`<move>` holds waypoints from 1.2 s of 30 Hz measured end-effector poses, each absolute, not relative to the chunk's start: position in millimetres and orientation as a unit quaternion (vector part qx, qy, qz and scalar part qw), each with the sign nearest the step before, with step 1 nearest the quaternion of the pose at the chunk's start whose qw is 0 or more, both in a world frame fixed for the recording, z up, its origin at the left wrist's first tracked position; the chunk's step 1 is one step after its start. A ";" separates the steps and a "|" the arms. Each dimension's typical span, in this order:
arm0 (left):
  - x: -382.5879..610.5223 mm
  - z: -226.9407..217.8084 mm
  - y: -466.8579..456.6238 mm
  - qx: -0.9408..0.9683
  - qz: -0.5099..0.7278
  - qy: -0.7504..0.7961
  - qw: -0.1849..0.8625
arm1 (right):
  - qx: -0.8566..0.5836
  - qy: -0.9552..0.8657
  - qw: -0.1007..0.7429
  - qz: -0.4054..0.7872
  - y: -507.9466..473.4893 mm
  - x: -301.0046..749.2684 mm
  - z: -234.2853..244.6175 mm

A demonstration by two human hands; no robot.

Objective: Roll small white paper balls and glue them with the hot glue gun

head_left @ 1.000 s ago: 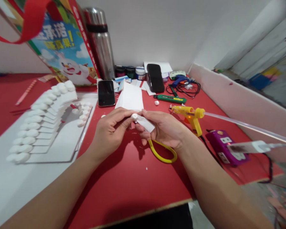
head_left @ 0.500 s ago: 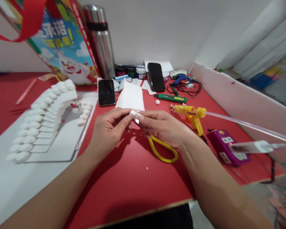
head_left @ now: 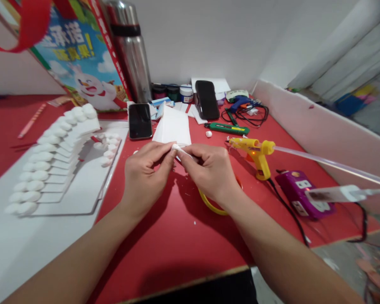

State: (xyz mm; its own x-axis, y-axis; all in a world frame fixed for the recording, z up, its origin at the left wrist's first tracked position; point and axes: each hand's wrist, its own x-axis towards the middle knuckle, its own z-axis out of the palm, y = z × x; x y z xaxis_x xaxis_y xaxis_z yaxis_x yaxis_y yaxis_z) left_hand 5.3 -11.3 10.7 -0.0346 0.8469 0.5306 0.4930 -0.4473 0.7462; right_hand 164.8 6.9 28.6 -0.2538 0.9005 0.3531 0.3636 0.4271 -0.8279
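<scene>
Both my hands meet over the red table (head_left: 177,236), pinching one small white foam piece (head_left: 177,148). My left hand (head_left: 145,175) grips its rounded tip with thumb and fingers. My right hand (head_left: 209,171) is curled round the rest of the piece, which is mostly hidden in the fist. Under my right hand lies a pair of scissors with a yellow handle loop (head_left: 210,203). A stack of white foam sheets (head_left: 173,126) lies just behind my hands.
A white board with stepped foam strips tipped by white blobs (head_left: 55,162) lies at left. A yellow glue gun (head_left: 255,153), a purple power strip (head_left: 304,196), a green cutter (head_left: 228,128), two phones (head_left: 140,121), paint jars, a steel flask (head_left: 129,50) and a printed bag stand around.
My right hand has turned over and closed round the white piece, hiding most of it and part of the yellow scissors loop. Both hands stay together.
</scene>
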 end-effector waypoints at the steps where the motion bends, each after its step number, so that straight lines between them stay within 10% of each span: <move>1: 6.3 9.4 -12.1 0.684 0.517 0.493 0.147 | -0.432 -0.729 0.431 0.311 6.7 164.9 28.5; 6: 8.1 9.5 -15.7 0.705 0.516 0.468 0.130 | -0.426 -0.732 0.441 0.296 9.0 170.0 29.8; 14: -6.3 21.7 -4.9 0.527 0.498 0.470 0.503 | -0.382 -0.780 0.397 0.298 18.0 179.9 28.5; 23: -4.7 19.4 -3.4 0.521 0.482 0.481 0.515 | -0.433 -0.592 0.297 0.612 20.7 178.5 38.3; 36: -1.3 18.0 -4.7 0.504 0.519 0.512 0.463 | -0.428 -0.770 0.328 0.341 16.6 174.5 29.2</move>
